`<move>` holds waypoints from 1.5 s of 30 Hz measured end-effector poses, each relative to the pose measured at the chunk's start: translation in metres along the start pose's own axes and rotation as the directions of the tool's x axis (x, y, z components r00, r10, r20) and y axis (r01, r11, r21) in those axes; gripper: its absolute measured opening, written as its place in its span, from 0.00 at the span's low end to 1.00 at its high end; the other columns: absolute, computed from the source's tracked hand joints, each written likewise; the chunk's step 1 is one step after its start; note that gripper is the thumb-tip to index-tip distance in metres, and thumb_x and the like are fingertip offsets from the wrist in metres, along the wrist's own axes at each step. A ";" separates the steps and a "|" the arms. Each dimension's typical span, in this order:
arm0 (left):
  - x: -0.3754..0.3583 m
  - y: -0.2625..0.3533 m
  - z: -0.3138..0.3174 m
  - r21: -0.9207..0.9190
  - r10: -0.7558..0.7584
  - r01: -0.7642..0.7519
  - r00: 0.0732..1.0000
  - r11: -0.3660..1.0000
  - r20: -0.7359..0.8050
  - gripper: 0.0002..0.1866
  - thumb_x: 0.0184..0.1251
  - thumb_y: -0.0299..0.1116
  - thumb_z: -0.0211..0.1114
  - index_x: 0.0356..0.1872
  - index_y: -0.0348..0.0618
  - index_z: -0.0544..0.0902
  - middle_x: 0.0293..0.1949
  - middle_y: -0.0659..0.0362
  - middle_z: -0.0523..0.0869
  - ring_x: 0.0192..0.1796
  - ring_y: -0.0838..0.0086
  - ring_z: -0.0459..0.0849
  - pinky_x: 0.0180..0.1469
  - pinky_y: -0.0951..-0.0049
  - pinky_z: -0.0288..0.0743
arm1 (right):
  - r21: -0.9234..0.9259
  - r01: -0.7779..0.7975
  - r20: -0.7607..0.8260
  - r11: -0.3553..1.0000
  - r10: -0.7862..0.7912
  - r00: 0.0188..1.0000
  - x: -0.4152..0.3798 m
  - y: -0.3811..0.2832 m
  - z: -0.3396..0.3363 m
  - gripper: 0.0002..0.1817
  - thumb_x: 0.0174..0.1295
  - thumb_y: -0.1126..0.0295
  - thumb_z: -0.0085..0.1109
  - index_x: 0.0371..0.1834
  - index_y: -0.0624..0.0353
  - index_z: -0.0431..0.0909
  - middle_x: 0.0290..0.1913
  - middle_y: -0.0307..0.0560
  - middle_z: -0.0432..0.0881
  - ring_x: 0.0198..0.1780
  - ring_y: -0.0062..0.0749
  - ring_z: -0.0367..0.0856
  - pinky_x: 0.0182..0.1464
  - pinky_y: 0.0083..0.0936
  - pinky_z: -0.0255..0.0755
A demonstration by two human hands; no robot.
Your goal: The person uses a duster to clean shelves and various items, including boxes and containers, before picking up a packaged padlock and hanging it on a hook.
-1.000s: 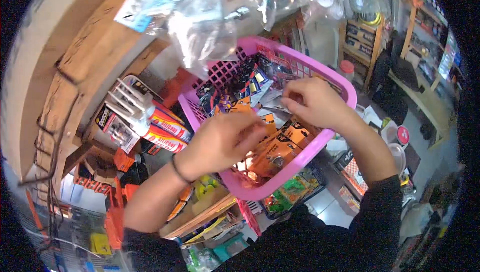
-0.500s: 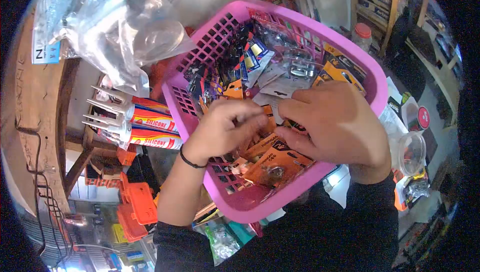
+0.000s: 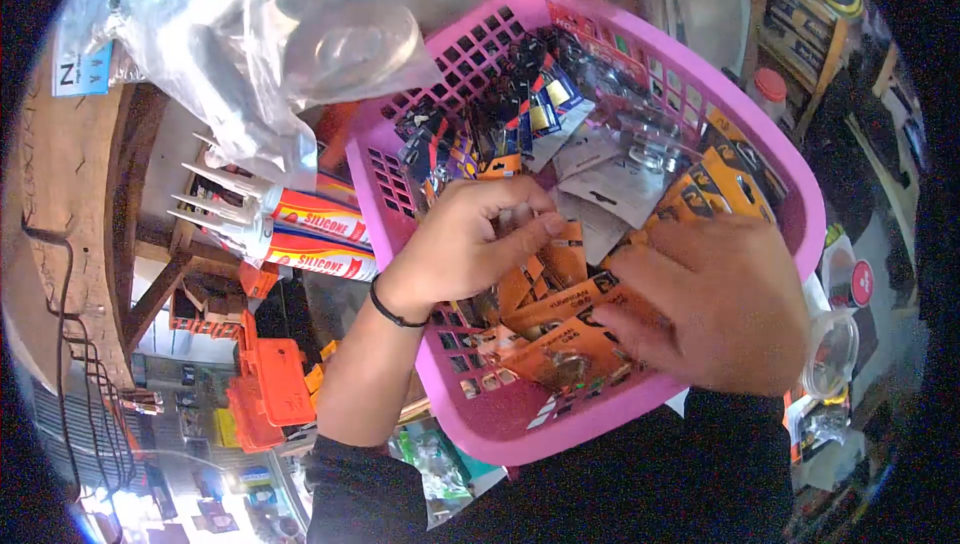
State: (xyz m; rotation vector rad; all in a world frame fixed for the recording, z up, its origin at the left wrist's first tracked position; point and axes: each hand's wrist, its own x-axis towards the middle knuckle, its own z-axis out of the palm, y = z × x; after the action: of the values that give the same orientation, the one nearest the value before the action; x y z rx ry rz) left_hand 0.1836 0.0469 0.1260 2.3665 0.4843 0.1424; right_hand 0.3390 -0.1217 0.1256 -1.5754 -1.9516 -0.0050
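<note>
A pink plastic basket holds many small carded packets. My left hand, with a dark band at the wrist, is over its near left part. Its thumb and forefinger are closed at the top of an upright orange packet. My right hand is over the near right part, smeared by motion, with thumb and fingers apart. Beneath and between the hands lie orange carded packets with small hardware under clear plastic. Behind them are grey-white packets and dark blue and red packets.
Silicone tubes with white nozzles stick out left of the basket. A clear plastic bag hangs at upper left beside a wooden post. An orange case sits lower left. A clear round tub is at right.
My right hand has moved right, away from my left hand, and its fingers have spread. The view has shifted, so the basket appears farther right. More orange packets show between the hands.
</note>
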 end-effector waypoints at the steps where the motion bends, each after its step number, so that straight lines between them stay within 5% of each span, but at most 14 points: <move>1: 0.004 -0.008 0.007 -0.024 0.191 -0.196 0.970 0.980 -0.148 0.05 0.59 0.29 0.62 0.30 0.39 0.78 0.17 0.64 0.74 0.21 0.83 0.69 0.23 0.78 0.64 | -0.001 0.005 -0.003 1.000 -0.005 1.000 0.000 0.001 0.001 0.13 0.44 0.61 0.63 0.26 0.55 0.71 0.20 0.44 0.70 0.21 0.40 0.73 0.23 0.34 0.66; 8: 0.003 -0.007 0.003 0.022 0.000 0.005 0.978 1.000 -0.209 0.06 0.59 0.30 0.60 0.30 0.37 0.78 0.19 0.59 0.77 0.22 0.83 0.72 0.25 0.78 0.67 | 0.027 -0.023 0.039 0.999 0.022 0.999 0.001 0.002 0.001 0.14 0.44 0.59 0.62 0.26 0.56 0.71 0.21 0.45 0.71 0.22 0.42 0.74 0.24 0.36 0.67; 16: 0.000 -0.007 0.005 0.118 0.136 -0.098 0.916 0.988 -0.377 0.07 0.58 0.31 0.60 0.28 0.36 0.79 0.20 0.52 0.78 0.21 0.72 0.75 0.26 0.72 0.68 | 0.039 -0.037 0.138 0.999 0.032 0.990 0.004 0.001 -0.003 0.11 0.44 0.62 0.63 0.25 0.55 0.75 0.22 0.48 0.76 0.25 0.46 0.76 0.26 0.38 0.68; 18: 0.000 -0.007 0.008 0.107 0.300 -0.283 0.846 0.953 -0.440 0.07 0.58 0.31 0.60 0.28 0.38 0.79 0.19 0.53 0.77 0.20 0.73 0.75 0.24 0.70 0.67 | -0.017 0.011 0.132 1.000 -0.009 0.991 0.004 0.002 -0.003 0.11 0.45 0.61 0.62 0.25 0.55 0.75 0.21 0.48 0.76 0.24 0.46 0.76 0.26 0.38 0.67; 22: -0.010 0.000 0.008 0.123 0.240 -0.206 0.837 0.971 -0.492 0.07 0.58 0.32 0.59 0.29 0.39 0.78 0.20 0.53 0.77 0.20 0.68 0.76 0.24 0.68 0.67 | 0.023 0.027 0.180 0.999 -0.031 0.983 0.005 0.007 0.001 0.12 0.46 0.58 0.63 0.25 0.54 0.76 0.18 0.48 0.76 0.23 0.45 0.77 0.26 0.36 0.68; 24: -0.022 0.002 0.009 0.344 0.291 -0.155 0.875 0.926 -0.388 0.07 0.58 0.33 0.59 0.29 0.39 0.78 0.20 0.54 0.79 0.22 0.61 0.77 0.25 0.66 0.70 | 0.099 -0.008 0.242 0.995 -0.017 0.970 0.006 0.007 -0.001 0.11 0.46 0.60 0.62 0.27 0.55 0.78 0.21 0.48 0.78 0.24 0.44 0.77 0.27 0.35 0.69; 26: -0.041 0.008 0.009 0.373 0.325 -0.193 0.885 0.908 -0.334 0.08 0.57 0.34 0.58 0.29 0.40 0.78 0.23 0.52 0.79 0.25 0.57 0.78 0.29 0.62 0.72 | 0.104 -0.005 0.259 0.995 -0.023 0.966 0.006 0.009 0.001 0.11 0.47 0.60 0.61 0.28 0.55 0.79 0.23 0.48 0.79 0.26 0.44 0.78 0.29 0.33 0.70; 28: -0.058 0.012 0.005 0.424 0.250 -0.173 0.959 0.889 -0.132 0.09 0.56 0.35 0.58 0.30 0.39 0.79 0.25 0.50 0.79 0.30 0.58 0.79 0.34 0.61 0.73 | 0.149 0.033 0.260 0.988 -0.071 0.963 0.006 0.012 0.004 0.12 0.47 0.60 0.61 0.28 0.56 0.79 0.23 0.47 0.79 0.26 0.43 0.78 0.30 0.32 0.70; 29: -0.065 0.017 0.001 0.406 0.094 -0.079 0.995 0.911 -0.019 0.10 0.55 0.36 0.58 0.30 0.39 0.79 0.28 0.49 0.78 0.35 0.57 0.79 0.37 0.60 0.72 | 0.150 0.035 0.259 0.988 -0.073 0.963 0.007 0.012 0.002 0.12 0.47 0.60 0.61 0.28 0.56 0.79 0.23 0.47 0.79 0.26 0.43 0.78 0.30 0.32 0.70; 32: -0.074 0.013 -0.002 0.471 0.089 -0.129 0.990 0.873 0.106 0.11 0.55 0.37 0.59 0.30 0.39 0.79 0.29 0.49 0.78 0.37 0.56 0.78 0.39 0.59 0.71 | 0.125 0.072 0.311 0.989 -0.108 0.944 0.010 0.007 -0.001 0.12 0.46 0.60 0.61 0.28 0.57 0.79 0.24 0.47 0.80 0.27 0.42 0.79 0.31 0.32 0.71; 34: -0.079 0.016 0.000 0.459 0.103 -0.143 0.989 0.877 0.110 0.10 0.55 0.36 0.58 0.30 0.38 0.79 0.29 0.49 0.77 0.38 0.55 0.77 0.41 0.59 0.70 | 0.149 -0.012 0.409 0.989 -0.051 0.911 0.012 0.006 -0.003 0.13 0.47 0.58 0.59 0.29 0.55 0.79 0.26 0.52 0.79 0.31 0.49 0.78 0.36 0.41 0.71; 40: -0.073 0.021 0.002 0.629 -0.016 -0.106 0.982 0.770 0.186 0.09 0.53 0.33 0.60 0.31 0.39 0.79 0.30 0.50 0.78 0.39 0.56 0.77 0.41 0.59 0.71 | 0.182 -0.052 0.448 0.982 -0.036 0.893 0.014 0.006 -0.003 0.11 0.46 0.60 0.60 0.25 0.57 0.79 0.24 0.52 0.79 0.30 0.48 0.77 0.34 0.38 0.70; 45: -0.070 0.028 0.007 0.524 0.214 -0.165 0.976 0.836 -0.035 0.08 0.54 0.31 0.59 0.34 0.41 0.78 0.34 0.53 0.80 0.40 0.58 0.78 0.40 0.60 0.72 | 0.197 -0.041 0.407 0.979 -0.043 0.913 0.015 0.004 -0.005 0.11 0.46 0.59 0.60 0.24 0.56 0.80 0.24 0.52 0.79 0.30 0.48 0.77 0.34 0.38 0.70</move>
State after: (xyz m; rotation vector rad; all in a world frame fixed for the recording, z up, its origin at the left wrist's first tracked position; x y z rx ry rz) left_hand 0.1295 -0.0033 0.1413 2.9547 0.3581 0.2381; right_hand 0.3432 -0.1090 0.1347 -1.5273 -2.1835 0.5502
